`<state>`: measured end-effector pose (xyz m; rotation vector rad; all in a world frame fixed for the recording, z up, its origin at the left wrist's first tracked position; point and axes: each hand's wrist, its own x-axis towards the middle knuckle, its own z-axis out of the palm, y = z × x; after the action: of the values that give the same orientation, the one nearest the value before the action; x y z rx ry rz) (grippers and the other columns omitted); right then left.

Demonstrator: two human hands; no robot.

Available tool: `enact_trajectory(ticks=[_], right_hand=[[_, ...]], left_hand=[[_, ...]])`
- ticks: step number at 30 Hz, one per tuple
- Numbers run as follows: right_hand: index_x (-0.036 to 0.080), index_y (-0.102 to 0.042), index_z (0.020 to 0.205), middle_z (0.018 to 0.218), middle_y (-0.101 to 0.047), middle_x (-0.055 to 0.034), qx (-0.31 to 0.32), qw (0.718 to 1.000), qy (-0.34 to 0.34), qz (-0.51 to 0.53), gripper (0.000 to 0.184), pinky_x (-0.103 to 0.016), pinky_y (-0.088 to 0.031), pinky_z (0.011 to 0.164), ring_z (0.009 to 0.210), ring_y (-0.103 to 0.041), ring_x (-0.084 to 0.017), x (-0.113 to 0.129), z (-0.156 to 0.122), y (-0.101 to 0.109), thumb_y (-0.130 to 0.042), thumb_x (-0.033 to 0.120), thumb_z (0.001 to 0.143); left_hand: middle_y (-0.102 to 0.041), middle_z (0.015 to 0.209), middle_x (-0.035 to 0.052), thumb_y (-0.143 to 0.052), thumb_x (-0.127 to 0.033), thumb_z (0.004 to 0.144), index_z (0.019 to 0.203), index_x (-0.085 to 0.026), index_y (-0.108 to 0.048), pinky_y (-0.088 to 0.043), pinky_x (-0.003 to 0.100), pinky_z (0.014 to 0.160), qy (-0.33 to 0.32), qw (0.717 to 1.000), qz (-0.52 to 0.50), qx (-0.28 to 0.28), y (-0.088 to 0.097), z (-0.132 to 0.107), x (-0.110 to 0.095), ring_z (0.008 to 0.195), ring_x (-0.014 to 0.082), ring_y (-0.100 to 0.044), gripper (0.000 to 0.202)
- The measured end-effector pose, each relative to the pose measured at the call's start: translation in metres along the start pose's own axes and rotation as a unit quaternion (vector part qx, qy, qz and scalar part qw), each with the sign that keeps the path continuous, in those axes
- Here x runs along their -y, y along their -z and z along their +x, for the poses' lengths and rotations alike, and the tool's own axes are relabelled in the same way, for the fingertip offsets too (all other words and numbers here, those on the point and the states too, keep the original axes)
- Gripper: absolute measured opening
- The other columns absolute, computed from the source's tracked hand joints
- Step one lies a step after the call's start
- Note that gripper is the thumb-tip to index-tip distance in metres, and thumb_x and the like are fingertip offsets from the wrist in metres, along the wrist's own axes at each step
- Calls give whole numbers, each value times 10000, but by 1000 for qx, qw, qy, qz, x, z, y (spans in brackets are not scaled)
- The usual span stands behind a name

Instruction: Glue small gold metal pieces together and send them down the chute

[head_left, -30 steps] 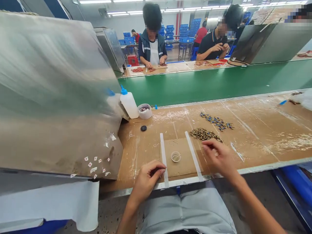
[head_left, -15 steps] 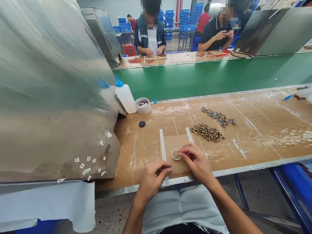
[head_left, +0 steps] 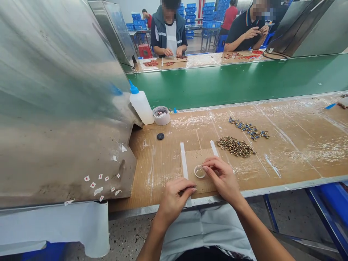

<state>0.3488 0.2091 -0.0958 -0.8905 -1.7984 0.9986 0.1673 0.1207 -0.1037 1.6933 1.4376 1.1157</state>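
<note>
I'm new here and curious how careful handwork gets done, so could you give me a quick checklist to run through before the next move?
1. Small cup on the cardboard piece, near the right hand: ok.
2. Thin stick pinched in the right hand, reaching over the cup: ok.
3. Left hand holding a piece: cannot tell; thumb and finger nearly meet, and anything between them is too small to make out.
4. Pile of brass-coloured pieces apart from the cup: ok, it lies beyond the right hand.
5. Bottle away from both hands: ok, beside the tape roll.
6. Cup's contents: cannot tell.
</note>
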Motion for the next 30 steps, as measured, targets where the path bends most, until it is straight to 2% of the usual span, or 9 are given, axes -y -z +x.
enact_trajectory(ticks=[4,8,15,30], right_hand=[[179,-665,939,890,-668,-55,-74,993,-38,82,147,-262,-500,713,796,-626,-166,1,-10,1,-606,313,951],[185,-650,936,838,-673,-39,-106,986,-37,123,120,-229,-517,678,715,-620,-139,6,-26,-5,-601,292,955],[198,-646,965,875,-665,-42,-77,991,-38,103,84,-245,-517,711,764,-634,-156,0,-45,-15,-591,261,960],[204,-646,970,897,-668,-53,-53,997,-19,46,85,-298,-518,740,813,-650,-197,-5,-45,-15,-580,256,957]], left_hand=[[-699,802,16,-627,-206,904,886,-167,-725,-447,232,692,11,1000,11,-1,0,-1,2,742,132,-628,106],[-710,849,19,-597,-212,927,934,-183,-734,-453,236,712,-5,1000,15,19,-1,-1,-1,776,136,-636,141],[-701,845,19,-576,-201,936,939,-181,-723,-452,251,717,-7,999,35,29,-1,1,-3,766,140,-619,149],[-682,821,30,-558,-209,942,886,-168,-687,-438,252,698,-7,999,45,25,-3,1,-4,757,146,-608,146]])
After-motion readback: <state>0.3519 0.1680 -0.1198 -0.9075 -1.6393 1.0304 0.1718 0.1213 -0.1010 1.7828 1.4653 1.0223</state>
